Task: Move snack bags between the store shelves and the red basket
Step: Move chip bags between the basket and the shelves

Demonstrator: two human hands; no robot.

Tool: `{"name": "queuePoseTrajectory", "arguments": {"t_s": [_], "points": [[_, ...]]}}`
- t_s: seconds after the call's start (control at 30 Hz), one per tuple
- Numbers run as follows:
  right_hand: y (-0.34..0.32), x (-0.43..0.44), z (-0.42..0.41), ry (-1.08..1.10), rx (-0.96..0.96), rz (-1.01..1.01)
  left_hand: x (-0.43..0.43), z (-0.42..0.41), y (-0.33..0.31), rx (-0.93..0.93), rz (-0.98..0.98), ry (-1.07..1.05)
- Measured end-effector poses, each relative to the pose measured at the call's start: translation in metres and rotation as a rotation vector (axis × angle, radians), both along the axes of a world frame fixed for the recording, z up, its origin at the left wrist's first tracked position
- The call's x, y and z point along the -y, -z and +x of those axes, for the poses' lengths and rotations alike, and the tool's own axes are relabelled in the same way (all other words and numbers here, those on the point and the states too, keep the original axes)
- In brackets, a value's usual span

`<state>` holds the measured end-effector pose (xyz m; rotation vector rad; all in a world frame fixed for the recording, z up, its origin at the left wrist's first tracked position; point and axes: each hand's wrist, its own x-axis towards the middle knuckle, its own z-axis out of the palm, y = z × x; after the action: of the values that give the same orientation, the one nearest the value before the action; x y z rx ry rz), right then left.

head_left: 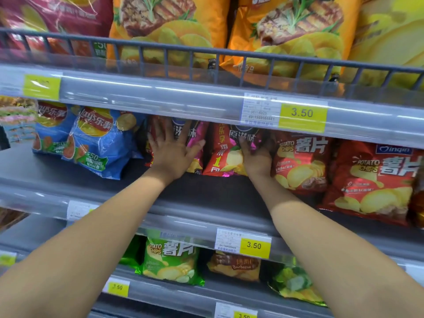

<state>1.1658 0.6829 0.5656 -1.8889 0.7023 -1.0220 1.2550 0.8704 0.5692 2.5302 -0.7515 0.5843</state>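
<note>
L hand [171, 152] lies flat, fingers spread wide, pressing a crinkly, glossy magenta bag [198, 131] standing on the smooth grey mid shelf [68, 171]. R hand [257, 157] grips the next foil bag [226, 152] by its rt edge, thumb in front, fingers tucked behind. A puffy red chip bag [300, 161] sits just beside it.

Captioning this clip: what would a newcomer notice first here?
On the middle shelf the left hand lies flat on one red-and-magenta bag, while the right hand grips the edge of the neighbouring bag. Above, big orange chip bags crowd behind a wire rail, with a yellow 3.50 price tag below them.
</note>
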Motion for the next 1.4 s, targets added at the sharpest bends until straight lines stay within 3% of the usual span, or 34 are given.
{"name": "queuePoseTrajectory", "arguments": {"t_s": [0.23,0.43,0.77,0.93,1.07,1.13,1.23,1.4], "points": [[-0.016,-0.039,-0.015,0.106,-0.146,-0.448,-0.010,-0.044,-0.013,0.093,-0.002,-0.053],[-0.011,-0.069,-0.033,0.078,-0.300,-0.657,-0.010,-0.055,-0.001,0.128,0.011,-0.155],[-0.007,-0.144,-0.010,0.090,-0.327,-0.525,-0.039,-0.039,-0.001,0.139,0.004,0.037],[0.001,-0.187,0.021,0.088,-0.196,-0.396,-0.085,-0.014,-0.006,0.137,-0.083,0.165],[-0.001,-0.218,0.042,0.061,-0.050,-0.190,-0.123,0.007,-0.006,0.276,-0.178,0.290],[-0.007,-0.235,0.057,0.005,-0.008,-0.041,-0.139,0.020,-0.010,0.306,-0.213,0.292],[-0.010,-0.254,0.085,-0.040,0.048,0.145,-0.157,0.040,-0.015,0.165,-0.219,0.220],[-0.012,-0.276,0.119,-0.124,0.104,0.168,-0.175,0.076,-0.011,0.155,-0.295,0.225]]}}
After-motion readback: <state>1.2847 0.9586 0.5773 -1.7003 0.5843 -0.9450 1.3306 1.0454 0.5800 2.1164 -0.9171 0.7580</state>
